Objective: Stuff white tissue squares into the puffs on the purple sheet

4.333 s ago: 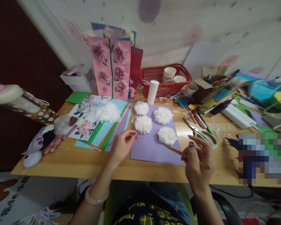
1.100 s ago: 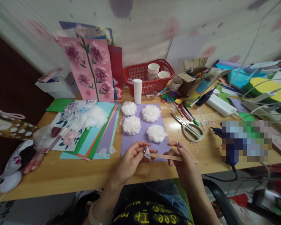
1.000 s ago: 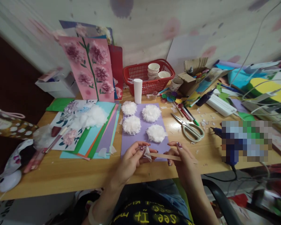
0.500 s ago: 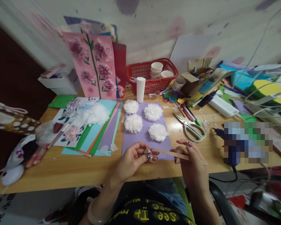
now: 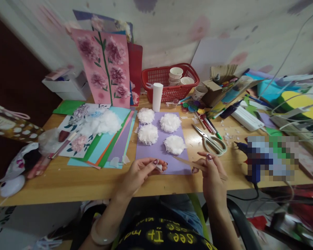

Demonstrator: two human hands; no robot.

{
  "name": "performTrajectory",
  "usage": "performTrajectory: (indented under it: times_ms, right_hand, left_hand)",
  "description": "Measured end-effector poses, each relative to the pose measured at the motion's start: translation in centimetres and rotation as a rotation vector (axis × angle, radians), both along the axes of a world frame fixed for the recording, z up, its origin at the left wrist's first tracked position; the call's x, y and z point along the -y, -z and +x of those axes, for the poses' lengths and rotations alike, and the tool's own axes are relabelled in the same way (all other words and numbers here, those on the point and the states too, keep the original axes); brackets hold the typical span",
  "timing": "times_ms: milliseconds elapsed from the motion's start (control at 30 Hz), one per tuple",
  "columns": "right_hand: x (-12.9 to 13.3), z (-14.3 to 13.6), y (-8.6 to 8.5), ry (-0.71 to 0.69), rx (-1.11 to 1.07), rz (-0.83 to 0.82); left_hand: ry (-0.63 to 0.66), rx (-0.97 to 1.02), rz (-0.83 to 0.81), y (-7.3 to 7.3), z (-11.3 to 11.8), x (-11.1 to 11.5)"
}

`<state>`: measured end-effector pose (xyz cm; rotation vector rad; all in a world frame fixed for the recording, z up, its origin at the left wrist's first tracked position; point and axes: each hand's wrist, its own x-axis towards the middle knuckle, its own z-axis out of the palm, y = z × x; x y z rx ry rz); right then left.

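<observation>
Between the fingers of my left hand (image 5: 142, 173) is a small piece of white tissue paper (image 5: 159, 167). My right hand (image 5: 212, 172) grips a thin flat wooden stick (image 5: 187, 162), its tip pointing left toward the tissue but apart from it. Just beyond both hands lies a sheet of purple paper (image 5: 160, 152). On it sit several fluffy white paper flowers, among them a near right one (image 5: 174, 144) and a near left one (image 5: 148, 134). A white cylinder (image 5: 157, 97) stands upright behind the sheet.
Scissors (image 5: 214, 143) and markers (image 5: 210, 125) lie right of the purple sheet. Farther right is a blue glue gun (image 5: 254, 159) with a cord. Coloured papers (image 5: 99, 156) bearing white tissue (image 5: 105, 123) are at left. A red basket (image 5: 169, 93) with paper cups stands behind.
My left hand has moved left with the tissue, away from the wooden stick. The stick's tip, near the tissue before, is now separate from it. The view has shifted slightly.
</observation>
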<state>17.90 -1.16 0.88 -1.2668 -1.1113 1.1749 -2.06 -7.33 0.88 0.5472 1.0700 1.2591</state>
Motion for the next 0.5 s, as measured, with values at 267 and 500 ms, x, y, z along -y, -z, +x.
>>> performTrajectory:
  times_ms: [267, 500]
  right_hand:
    - [-1.8, -1.4, 1.4, -0.202, 0.324, 0.179]
    - [-2.3, -1.9, 1.8, -0.142, 0.372, 0.219]
  left_hand:
    - [-0.017, -0.172, 0.047, 0.0, -1.0, -0.7]
    - [0.13, -0.455, 0.036, 0.7, -1.5, -2.8]
